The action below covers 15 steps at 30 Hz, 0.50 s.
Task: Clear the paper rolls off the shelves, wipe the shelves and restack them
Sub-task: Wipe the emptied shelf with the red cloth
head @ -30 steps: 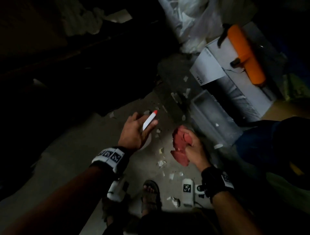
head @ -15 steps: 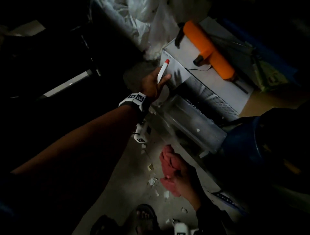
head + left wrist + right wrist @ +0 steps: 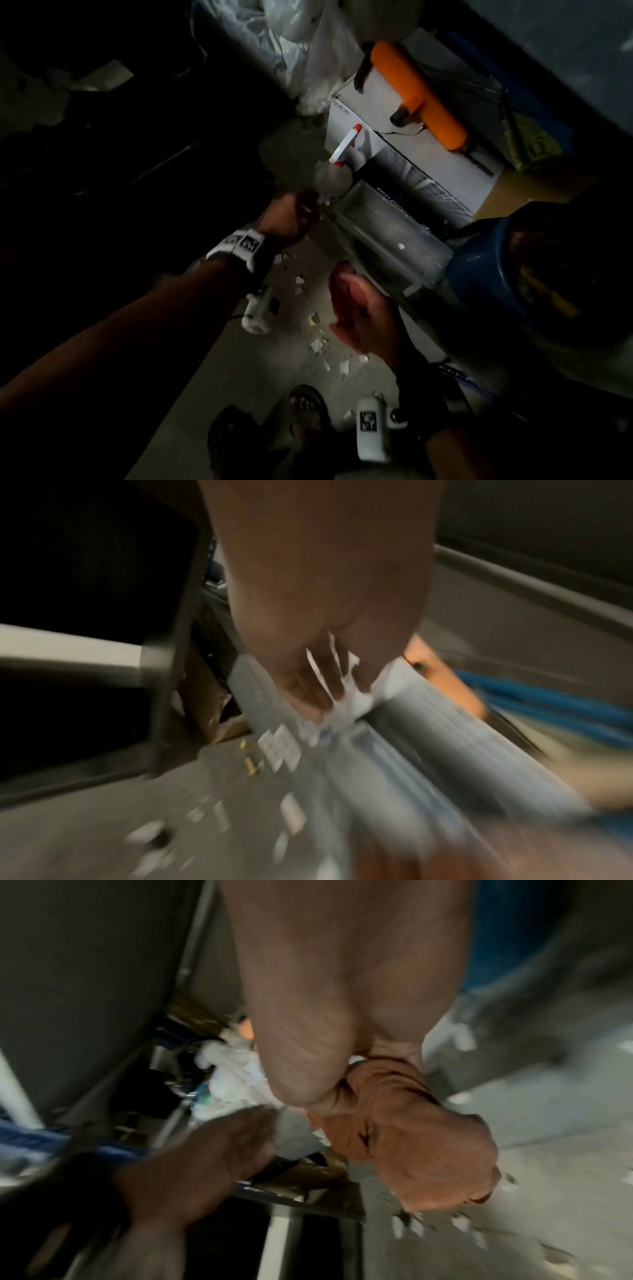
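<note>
The right hand [image 3: 329, 1053] is balled tight round a crumpled reddish cloth [image 3: 411, 1139], low and centre in the head view. Only that head view shows the spray bottle [image 3: 337, 164], white trigger with red tip, standing just past the left hand [image 3: 291, 216]; whether its fingers grip the bottle I cannot tell. Behind sits a white cardboard box [image 3: 428, 161] bearing an orange cylinder [image 3: 418, 92].

Grey floor [image 3: 219, 370]: paper scraps [image 3: 317, 345] scattered; white boxes [image 3: 387, 236] alongside.
</note>
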### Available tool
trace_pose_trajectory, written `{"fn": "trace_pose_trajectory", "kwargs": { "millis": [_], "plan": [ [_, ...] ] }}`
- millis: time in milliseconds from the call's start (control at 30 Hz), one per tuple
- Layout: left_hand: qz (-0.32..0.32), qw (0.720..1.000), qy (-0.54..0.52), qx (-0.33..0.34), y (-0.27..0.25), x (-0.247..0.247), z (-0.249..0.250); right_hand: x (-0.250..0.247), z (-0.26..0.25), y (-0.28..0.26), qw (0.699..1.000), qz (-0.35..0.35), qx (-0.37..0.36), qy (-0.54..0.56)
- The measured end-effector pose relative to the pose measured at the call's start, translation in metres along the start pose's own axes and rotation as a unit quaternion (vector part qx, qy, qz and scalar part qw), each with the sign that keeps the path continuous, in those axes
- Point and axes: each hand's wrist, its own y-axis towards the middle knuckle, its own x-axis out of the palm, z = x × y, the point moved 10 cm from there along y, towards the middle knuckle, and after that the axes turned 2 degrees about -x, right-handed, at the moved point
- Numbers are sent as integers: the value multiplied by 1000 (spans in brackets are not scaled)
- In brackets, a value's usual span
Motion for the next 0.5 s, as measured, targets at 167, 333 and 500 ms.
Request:
{"fn": "trace_pose_trajectory", "kwargs": {
  "millis": [167, 333, 500],
  "plan": [
    [-105, 992, -27, 60, -130, 22, 28, -4, -68, -24, 997, -20, -27, -67],
    [-71, 990, 19, 119, -214, -31, 97, 1, -135, -80, 989, -72, -52, -114],
    [-86, 984, -48, 148, -281, -87, 175, -17, -221, -159, 986, -47, -101, -125]
  ]
}}
